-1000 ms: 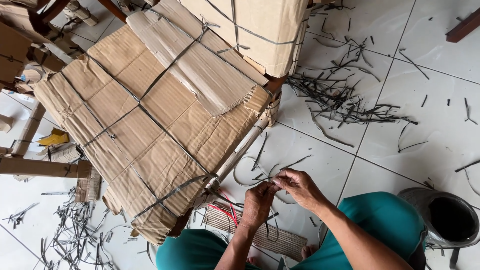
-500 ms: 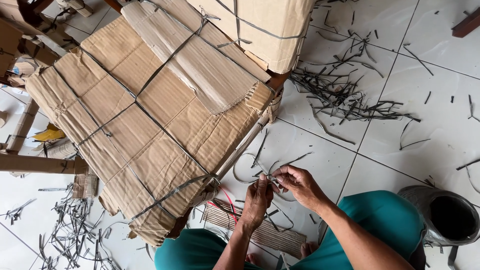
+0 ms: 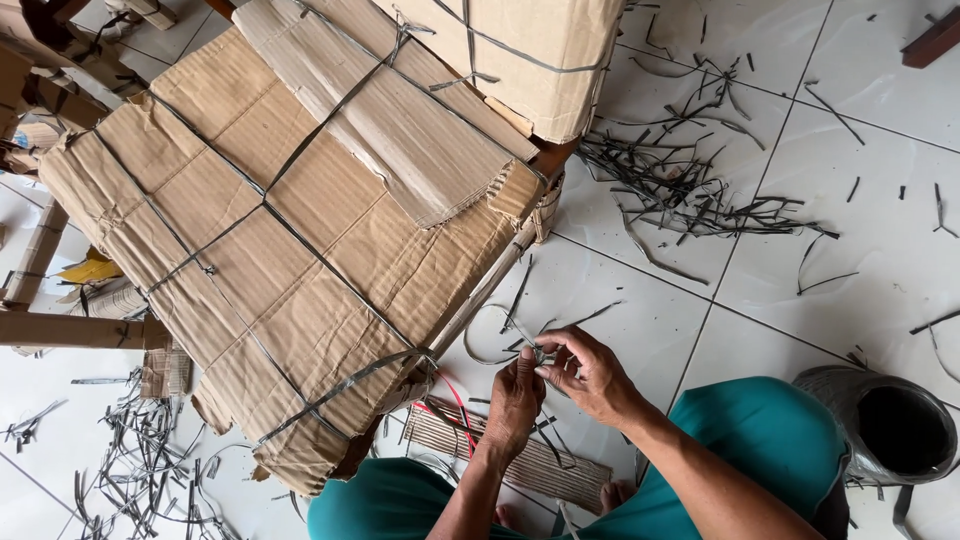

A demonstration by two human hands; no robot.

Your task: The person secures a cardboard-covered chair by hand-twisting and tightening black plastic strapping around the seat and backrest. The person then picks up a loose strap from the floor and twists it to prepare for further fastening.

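You are pinching a dark plastic strap (image 3: 515, 335) between your left hand (image 3: 515, 400) and right hand (image 3: 590, 375), fingers pressed together on it, just above the tiled floor (image 3: 880, 230). It is lying beside the strapped cardboard bundle (image 3: 290, 250), near scattered strap offcuts (image 3: 690, 190).

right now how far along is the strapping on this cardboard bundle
Done: the cardboard bundle is already crossed by dark straps. In hand: both hands, left hand and right hand, pinch a strap end beside its corner. Left: that end is loose; offcuts litter the floor.
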